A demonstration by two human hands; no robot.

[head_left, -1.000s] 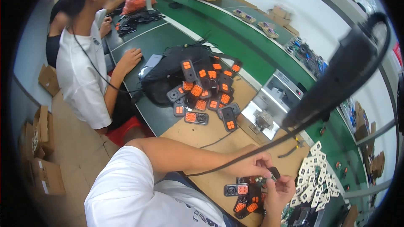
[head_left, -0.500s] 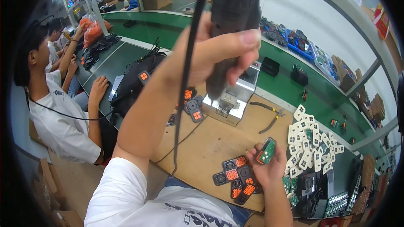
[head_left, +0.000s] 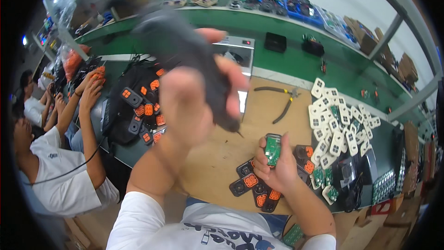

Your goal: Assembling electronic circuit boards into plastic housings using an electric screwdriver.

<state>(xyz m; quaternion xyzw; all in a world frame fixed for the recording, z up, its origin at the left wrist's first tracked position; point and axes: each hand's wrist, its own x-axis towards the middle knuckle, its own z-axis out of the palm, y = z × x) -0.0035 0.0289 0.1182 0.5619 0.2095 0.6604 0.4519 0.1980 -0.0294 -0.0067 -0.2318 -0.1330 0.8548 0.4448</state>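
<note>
My left hand, partly blurred, is wrapped round a black electric screwdriver. The tool slants down to the right, and its thin bit ends above the brown work board, left of my right hand. That hand grips a green circuit board seated in a dark casing, its component side up. Under and beside the right wrist lie several black casings with orange button pads. A pair of cutting pliers with black and yellow handles rests beyond the right hand.
White remote-shaped casings are heaped at the right. A metal-topped device stands behind the screwdriver. More black-and-orange casings lie at the left, near a co-worker. A green bench runs along the back.
The screwdriver has gone from nearly upright to slanting, its tip now lower and closer to the circuit board. My right hand has turned the board more upright. The whole view has shifted.
</note>
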